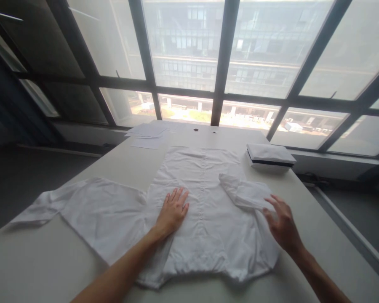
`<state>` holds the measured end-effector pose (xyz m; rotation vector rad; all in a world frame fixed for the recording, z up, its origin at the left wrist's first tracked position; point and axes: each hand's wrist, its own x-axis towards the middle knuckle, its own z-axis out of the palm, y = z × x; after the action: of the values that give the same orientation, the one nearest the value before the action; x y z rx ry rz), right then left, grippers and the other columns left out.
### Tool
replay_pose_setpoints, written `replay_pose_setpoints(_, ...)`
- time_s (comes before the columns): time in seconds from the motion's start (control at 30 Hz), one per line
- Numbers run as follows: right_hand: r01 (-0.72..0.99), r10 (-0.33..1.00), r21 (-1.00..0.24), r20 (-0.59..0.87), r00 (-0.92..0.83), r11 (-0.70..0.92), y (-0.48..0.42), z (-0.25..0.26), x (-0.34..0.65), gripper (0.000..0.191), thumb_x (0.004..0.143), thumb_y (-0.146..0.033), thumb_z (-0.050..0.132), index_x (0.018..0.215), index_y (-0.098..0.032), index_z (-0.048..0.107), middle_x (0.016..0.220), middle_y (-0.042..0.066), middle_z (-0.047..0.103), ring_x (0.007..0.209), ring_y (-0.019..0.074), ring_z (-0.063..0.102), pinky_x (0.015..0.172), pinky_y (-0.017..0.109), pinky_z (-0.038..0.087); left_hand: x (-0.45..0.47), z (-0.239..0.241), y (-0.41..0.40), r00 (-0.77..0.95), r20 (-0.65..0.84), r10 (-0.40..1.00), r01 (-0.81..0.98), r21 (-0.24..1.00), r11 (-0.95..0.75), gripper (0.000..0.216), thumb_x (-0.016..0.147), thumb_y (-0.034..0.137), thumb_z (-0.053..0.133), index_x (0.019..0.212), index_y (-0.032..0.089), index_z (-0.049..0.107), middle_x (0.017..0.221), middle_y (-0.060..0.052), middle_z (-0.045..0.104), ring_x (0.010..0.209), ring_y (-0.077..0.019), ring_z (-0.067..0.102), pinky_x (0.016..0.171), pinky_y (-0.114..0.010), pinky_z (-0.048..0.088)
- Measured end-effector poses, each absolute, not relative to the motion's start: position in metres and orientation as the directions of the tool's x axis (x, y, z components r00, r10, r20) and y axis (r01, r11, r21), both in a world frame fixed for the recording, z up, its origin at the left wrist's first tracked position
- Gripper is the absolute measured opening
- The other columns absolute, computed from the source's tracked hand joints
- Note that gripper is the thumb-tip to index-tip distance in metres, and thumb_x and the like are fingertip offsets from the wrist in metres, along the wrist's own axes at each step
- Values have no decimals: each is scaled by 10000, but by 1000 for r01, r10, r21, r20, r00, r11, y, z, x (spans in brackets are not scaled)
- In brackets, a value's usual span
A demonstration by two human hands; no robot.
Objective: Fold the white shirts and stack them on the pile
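Note:
A white long-sleeved garment with a row of small fastenings down its middle lies spread on the white table, its neck edge toward me. Its left sleeve stretches out to the left, creased. The right sleeve is folded inward over the body. Flat on the garment's left half rests my left hand, open, fingers extended. My right hand is at the outer edge of the folded sleeve, fingers apart and slightly bent; whether the fingertips touch the cloth I cannot tell.
Loose white sheets of paper lie at the table's far left. A stack of white, dark-edged items sits at the far right. Two small holes show near the table's back edge. Large dark-framed windows stand behind the table.

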<state>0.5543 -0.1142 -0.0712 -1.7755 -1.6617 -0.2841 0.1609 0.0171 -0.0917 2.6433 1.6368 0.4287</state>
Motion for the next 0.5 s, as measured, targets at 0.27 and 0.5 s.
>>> replay_pose_setpoints(0.27,948,988,-290,40,150,-132,-73,-91,534,681,1027,-528,182,1573,-137,294,1611,146,336,1512,304,240,1195,608,193,157,-97,20,433,228,872,870,145,-471,495,1005,330,429,1484,220,484,1597,-97,372,1487,-306,301,1199,-538,258)
replay_pose_setpoints(0.5,923,930,-143,39,365,-357,-107,-117,624,686,1014,-510,121,1562,-154,332,1630,146,286,1521,287,217,1184,656,98,159,-95,19,424,243,872,872,151,-466,485,1000,327,425,1462,212,516,1585,-100,394,1476,-315,321,1197,-538,260)
